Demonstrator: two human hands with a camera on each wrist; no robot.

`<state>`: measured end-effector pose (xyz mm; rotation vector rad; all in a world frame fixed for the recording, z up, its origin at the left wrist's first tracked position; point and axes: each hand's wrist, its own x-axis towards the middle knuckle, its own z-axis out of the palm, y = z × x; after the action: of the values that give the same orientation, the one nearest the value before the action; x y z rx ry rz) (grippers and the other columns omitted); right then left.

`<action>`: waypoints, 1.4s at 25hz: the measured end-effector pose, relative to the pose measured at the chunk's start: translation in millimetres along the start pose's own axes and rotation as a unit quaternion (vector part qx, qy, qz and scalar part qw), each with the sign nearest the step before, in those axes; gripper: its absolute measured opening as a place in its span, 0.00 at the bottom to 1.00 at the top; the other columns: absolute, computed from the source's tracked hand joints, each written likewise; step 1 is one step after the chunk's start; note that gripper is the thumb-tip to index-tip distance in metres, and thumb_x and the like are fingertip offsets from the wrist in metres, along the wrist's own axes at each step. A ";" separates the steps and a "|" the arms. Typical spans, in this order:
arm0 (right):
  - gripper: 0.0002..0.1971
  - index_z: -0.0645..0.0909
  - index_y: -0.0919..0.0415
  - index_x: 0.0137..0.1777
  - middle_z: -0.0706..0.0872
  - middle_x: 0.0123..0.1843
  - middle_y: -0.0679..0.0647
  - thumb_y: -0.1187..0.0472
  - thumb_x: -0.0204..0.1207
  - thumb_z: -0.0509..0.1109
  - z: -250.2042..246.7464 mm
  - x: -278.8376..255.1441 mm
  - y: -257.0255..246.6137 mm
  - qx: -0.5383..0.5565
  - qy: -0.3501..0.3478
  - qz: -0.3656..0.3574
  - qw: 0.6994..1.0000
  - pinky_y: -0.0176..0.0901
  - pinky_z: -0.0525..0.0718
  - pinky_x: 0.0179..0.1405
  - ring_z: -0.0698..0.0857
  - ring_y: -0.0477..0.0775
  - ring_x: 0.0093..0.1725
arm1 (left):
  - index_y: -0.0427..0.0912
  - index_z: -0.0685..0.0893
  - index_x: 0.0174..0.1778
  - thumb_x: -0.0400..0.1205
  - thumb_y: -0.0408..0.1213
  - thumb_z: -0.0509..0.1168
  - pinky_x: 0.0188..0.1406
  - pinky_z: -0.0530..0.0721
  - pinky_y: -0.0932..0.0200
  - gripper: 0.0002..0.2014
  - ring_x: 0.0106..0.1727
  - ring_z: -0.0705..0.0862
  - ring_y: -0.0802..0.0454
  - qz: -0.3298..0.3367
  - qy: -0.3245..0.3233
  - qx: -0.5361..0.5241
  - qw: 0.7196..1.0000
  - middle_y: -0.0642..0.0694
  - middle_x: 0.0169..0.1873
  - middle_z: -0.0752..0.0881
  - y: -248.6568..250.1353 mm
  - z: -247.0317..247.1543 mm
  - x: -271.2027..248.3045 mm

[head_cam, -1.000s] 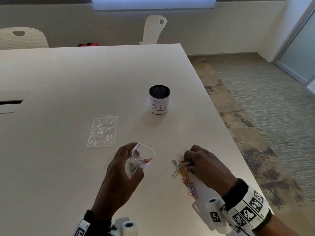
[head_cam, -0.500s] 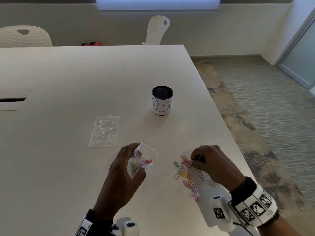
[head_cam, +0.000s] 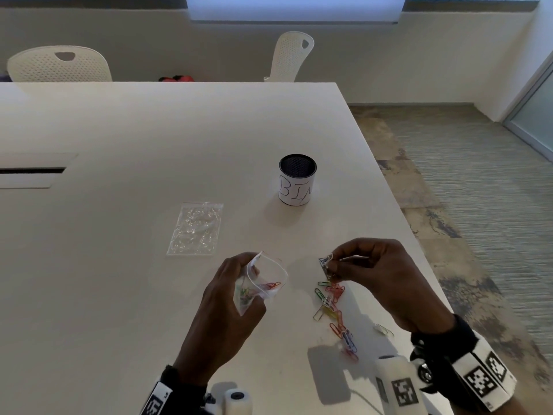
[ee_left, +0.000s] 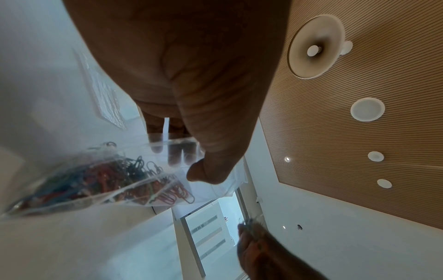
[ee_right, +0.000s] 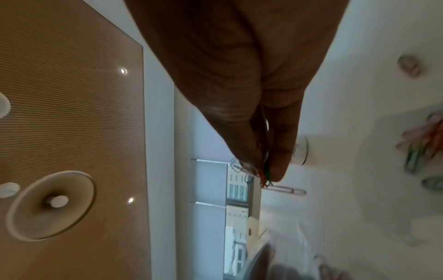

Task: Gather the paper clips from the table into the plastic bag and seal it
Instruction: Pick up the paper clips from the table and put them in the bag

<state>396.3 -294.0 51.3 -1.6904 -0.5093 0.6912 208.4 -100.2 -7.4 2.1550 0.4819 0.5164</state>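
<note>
Your left hand [head_cam: 230, 298] grips the open bag [head_cam: 263, 284], already holding clips, above the table [head_cam: 119, 295]. Your right hand [head_cam: 377, 274] pinches a few clips [head_cam: 326, 265] just above the loose pile [head_cam: 335, 310]. Beyond them a second bag [head_cam: 196, 229] lies flat and a labelled cup [head_cam: 297, 180] stands upright, both apart from your hands.

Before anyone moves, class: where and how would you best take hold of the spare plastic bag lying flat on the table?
Pinch the spare plastic bag at its near short edge, coming from above. It lies flat on the table, so only an edge can be lifted.
</note>
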 end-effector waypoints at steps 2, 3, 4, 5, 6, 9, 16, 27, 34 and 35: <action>0.05 0.92 0.66 0.48 0.96 0.43 0.62 0.70 0.73 0.81 16.4 -2.3 -12.8 0.046 0.001 -0.029 0.999 0.46 0.94 0.52 0.96 0.63 0.44 | 0.55 0.78 0.73 0.76 0.28 0.75 0.58 0.77 0.78 0.31 0.62 0.84 0.57 0.000 0.000 0.000 1.000 0.62 0.58 0.84 0.0 -0.5 -0.9; 0.06 0.92 0.66 0.48 0.96 0.42 0.62 0.71 0.73 0.81 25.6 -3.2 -18.3 0.067 0.002 -0.044 0.997 0.44 0.93 0.51 0.96 0.63 0.43 | 0.55 0.77 0.73 0.76 0.28 0.75 0.59 0.77 0.79 0.32 0.62 0.84 0.57 0.000 0.000 0.000 1.000 0.62 0.59 0.84 0.1 -0.7 -1.0; 0.05 0.92 0.66 0.48 0.96 0.42 0.61 0.72 0.73 0.81 35.8 -3.0 -21.8 0.081 0.004 -0.061 0.995 0.42 0.93 0.50 0.96 0.63 0.43 | 0.56 0.77 0.73 0.76 0.28 0.75 0.58 0.77 0.79 0.32 0.62 0.84 0.58 -0.001 0.000 0.000 1.000 0.62 0.59 0.84 -0.1 -0.8 -1.1; 0.05 0.92 0.67 0.48 0.96 0.41 0.61 0.72 0.74 0.80 46.6 -2.3 -24.0 0.087 0.008 -0.079 0.993 0.42 0.93 0.49 0.96 0.62 0.42 | 0.56 0.77 0.73 0.76 0.28 0.75 0.58 0.77 0.79 0.32 0.62 0.84 0.58 -0.003 0.000 0.001 1.000 0.61 0.60 0.84 0.0 -1.1 -1.0; 0.05 0.92 0.66 0.47 0.96 0.40 0.60 0.73 0.74 0.80 57.4 -0.9 -23.6 0.081 0.017 -0.097 0.992 0.41 0.93 0.48 0.96 0.61 0.41 | 0.56 0.77 0.73 0.76 0.28 0.75 0.57 0.78 0.79 0.32 0.62 0.84 0.58 -0.005 0.000 0.001 1.000 0.61 0.60 0.84 0.1 -1.0 -0.8; 0.05 0.93 0.63 0.46 0.96 0.42 0.52 0.72 0.74 0.81 82.9 2.8 -11.2 -0.032 0.043 -0.180 0.982 0.36 0.92 0.45 0.95 0.49 0.40 | 0.54 0.77 0.73 0.76 0.30 0.75 0.55 0.80 0.77 0.31 0.60 0.85 0.58 -0.010 0.002 0.001 1.000 0.58 0.60 0.85 -0.3 -1.7 -1.3; 0.09 0.93 0.59 0.58 0.96 0.51 0.51 0.67 0.79 0.78 88.8 -1.3 -3.8 -0.225 -0.010 -0.280 0.933 0.33 0.92 0.50 0.94 0.42 0.47 | 0.56 0.75 0.73 0.76 0.35 0.73 0.55 0.79 0.80 0.29 0.61 0.81 0.68 -0.007 0.010 0.022 1.000 0.58 0.60 0.84 -8.6 -1.1 -2.3; 0.07 0.89 0.51 0.57 0.92 0.54 0.47 0.54 0.84 0.72 97.0 -14.8 -25.5 -0.424 -0.108 -0.275 0.856 0.27 0.71 0.52 0.84 0.43 0.51 | 0.57 0.69 0.78 0.75 0.44 0.77 0.63 0.86 0.65 0.37 0.65 0.84 0.61 -0.020 0.004 -0.023 1.000 0.60 0.66 0.83 -5.5 -1.0 -3.3; 0.07 0.84 0.54 0.58 0.89 0.57 0.49 0.57 0.89 0.64 105.4 -20.3 -30.1 -0.395 -0.187 -0.255 0.863 0.19 0.69 0.47 0.78 0.37 0.49 | 0.58 0.64 0.77 0.76 0.37 0.79 0.47 0.86 0.74 0.39 0.53 0.89 0.66 -0.024 0.031 -0.059 0.997 0.60 0.52 0.88 -2.9 15.9 2.6; 0.06 0.85 0.53 0.58 0.89 0.57 0.47 0.57 0.88 0.66 102.7 -20.6 -29.2 -0.390 -0.190 -0.259 0.863 0.20 0.71 0.49 0.79 0.37 0.50 | 0.54 0.67 0.76 0.77 0.34 0.78 0.43 0.85 0.74 0.36 0.49 0.90 0.65 -0.026 0.042 -0.060 0.997 0.58 0.47 0.89 -2.4 18.2 3.7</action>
<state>312.0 -227.6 68.5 -2.0087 -1.6333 0.4260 220.6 -108.7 -18.8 2.0067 0.5373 0.5941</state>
